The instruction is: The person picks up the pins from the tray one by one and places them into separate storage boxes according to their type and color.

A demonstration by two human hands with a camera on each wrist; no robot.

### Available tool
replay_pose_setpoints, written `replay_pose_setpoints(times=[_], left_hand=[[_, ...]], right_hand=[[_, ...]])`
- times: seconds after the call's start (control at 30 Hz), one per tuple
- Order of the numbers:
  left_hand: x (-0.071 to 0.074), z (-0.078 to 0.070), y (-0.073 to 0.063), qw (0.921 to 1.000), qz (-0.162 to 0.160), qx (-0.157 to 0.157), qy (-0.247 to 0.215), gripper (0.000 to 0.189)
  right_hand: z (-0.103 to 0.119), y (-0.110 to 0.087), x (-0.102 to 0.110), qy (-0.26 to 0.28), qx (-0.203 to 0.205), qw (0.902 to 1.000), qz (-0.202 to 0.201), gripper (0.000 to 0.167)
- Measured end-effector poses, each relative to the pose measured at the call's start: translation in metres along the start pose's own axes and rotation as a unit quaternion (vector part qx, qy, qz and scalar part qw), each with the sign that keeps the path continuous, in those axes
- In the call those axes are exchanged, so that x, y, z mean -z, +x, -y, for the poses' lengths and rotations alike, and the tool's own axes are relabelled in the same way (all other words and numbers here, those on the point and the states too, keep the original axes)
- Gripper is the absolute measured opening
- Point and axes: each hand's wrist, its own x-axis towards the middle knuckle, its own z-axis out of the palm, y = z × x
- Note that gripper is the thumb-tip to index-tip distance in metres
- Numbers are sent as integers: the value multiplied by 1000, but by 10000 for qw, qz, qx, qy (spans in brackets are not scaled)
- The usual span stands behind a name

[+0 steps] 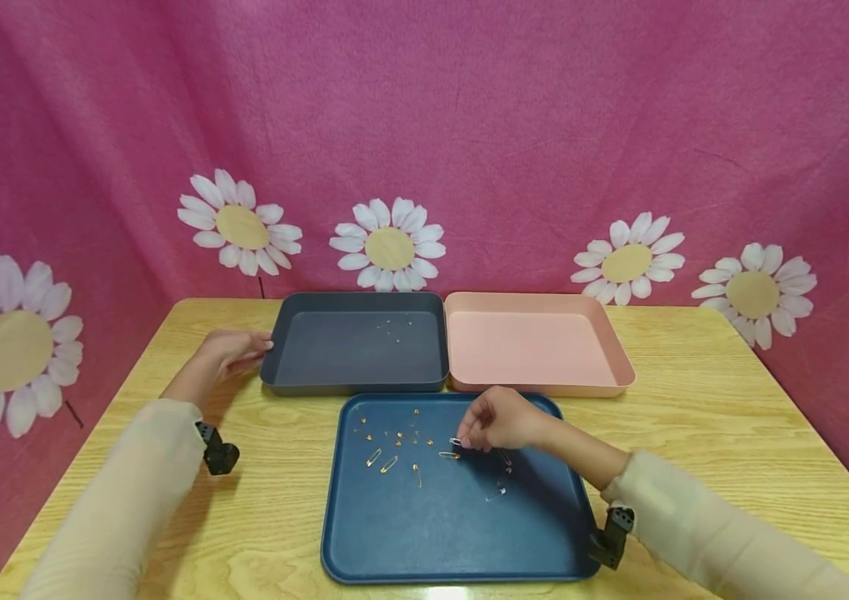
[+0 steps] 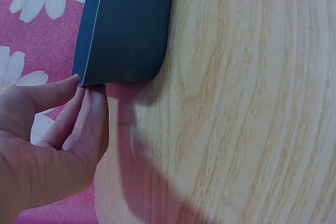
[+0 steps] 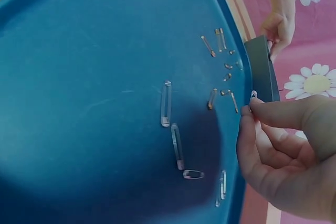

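My right hand pinches a silver safety pin between thumb and fingertips, above the blue tray. Gold safety pins lie scattered over that tray's far left part; a few silver safety pins lie under and near the right hand. At the dark grey tray, my left hand grips the left side. In the left wrist view the thumb is on the tray's rim and the fingers are against its outer wall. Several tiny pins lie in the grey tray's right half.
A pink tray stands against the grey tray's right side, behind the blue tray. All three sit on a light wooden table. A pink cloth with daisies hangs behind and at the sides.
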Motion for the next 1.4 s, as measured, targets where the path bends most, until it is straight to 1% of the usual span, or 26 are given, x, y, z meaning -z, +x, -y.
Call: replay_pose_setpoints(times=[0.13,0.33,0.47,0.63,0.8,0.87,1.03,1.2,1.4], left_hand=[[0,1,1,10000,-37,1,0,51],[0,1,2,10000,17,-17,-25,52],[0,2,3,10000,16,-31,2,52],[1,1,1,10000,62,-1,-33,52],[0,1,-1,10000,73,19,-62,52],[0,0,-1,10000,31,20,-76,51],[-1,0,-1,10000,-22,57,-31,51],[1,0,0,10000,50,51,-7,52],[3,0,1,9999,100,58,-55,53]], right_hand=[[5,6,3,62,-109,9999,41,8],[14,17,11,157,-198,9996,98,10],[21,27,16,239,-243,9994,46,11],[30,39,25,202,-286,9994,-57,13],[36,55,35,302,-530,9981,-100,14],[39,61,39,273,-604,9977,-111,16],[45,77,48,82,-589,9982,-127,17],[50,96,55,-95,-591,9979,-246,17],[62,118,64,-300,-852,9947,-483,15]])
